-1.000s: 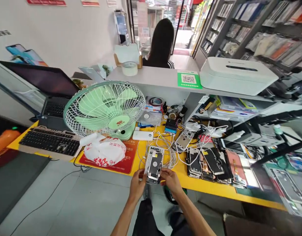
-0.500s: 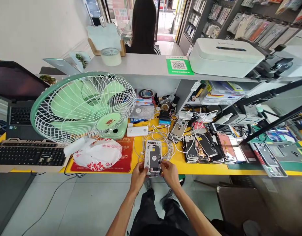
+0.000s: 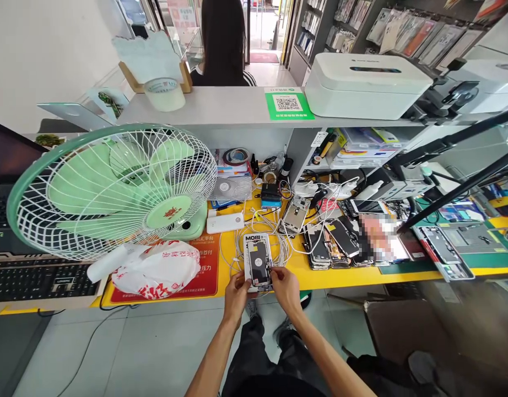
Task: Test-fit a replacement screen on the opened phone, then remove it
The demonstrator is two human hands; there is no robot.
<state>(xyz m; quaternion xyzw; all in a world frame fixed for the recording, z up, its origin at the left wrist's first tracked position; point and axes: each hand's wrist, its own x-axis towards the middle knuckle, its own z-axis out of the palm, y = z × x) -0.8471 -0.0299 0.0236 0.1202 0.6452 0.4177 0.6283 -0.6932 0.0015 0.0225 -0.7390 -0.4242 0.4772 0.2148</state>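
Note:
A black phone screen assembly lies back side up on a white box marked MOBI, at the front edge of the yellow table. My left hand grips the lower left edge of the box, thumb on top near the screen. At the opposite side, my right hand has its fingertips pinched at the screen's right edge, where small dark parts show. Exactly what sits between those fingertips is too small to make out. White cables lie coiled just behind the box.
Left stands a green fan, with a white plastic bag in front on a red mat. Stacked phone parts lie to the right. A black stand arm slants across the right side. Beyond the counter is another person.
The view has shifted slightly, bringing the fan nearer. The box and screen now sit a little tilted. My right fingertips remain at the screen's right edge, and my left hand still grips the box.

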